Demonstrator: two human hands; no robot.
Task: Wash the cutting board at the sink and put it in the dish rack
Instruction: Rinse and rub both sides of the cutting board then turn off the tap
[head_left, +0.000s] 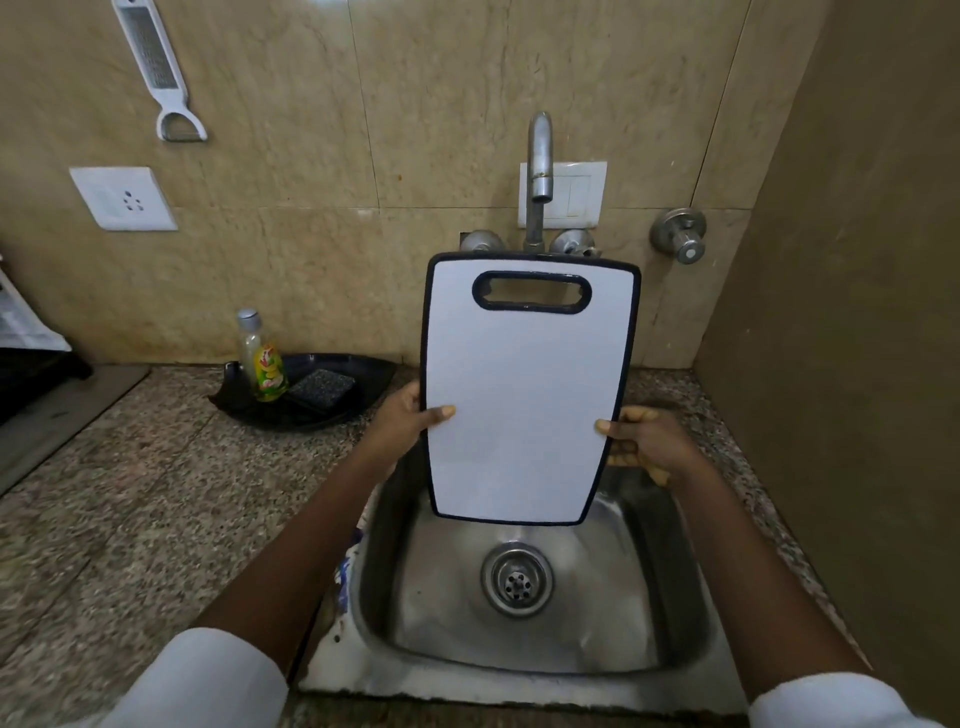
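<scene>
Nearest, at 6 o'clock: steel sink (670, 613), drain bare. Above it, at centre: white cutting board (524, 395) with dark rim, upright, handle slot uppermost, clear of the basin. Gripped on both long edges: left hand (400, 421) at 9 o'clock of the board, right hand (644, 439) at 3 o'clock, thumbs on the face. At 10 o'clock on the desk (130, 499): black tray (363, 379) with soap bottle (267, 371) and sponge (322, 387). At 12 o'clock, behind the board: faucet (539, 166).

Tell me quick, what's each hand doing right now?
Left hand: closed on the cutting board, gripping its left edge.
Right hand: closed on the same board, gripping its right edge, above the sink.
</scene>
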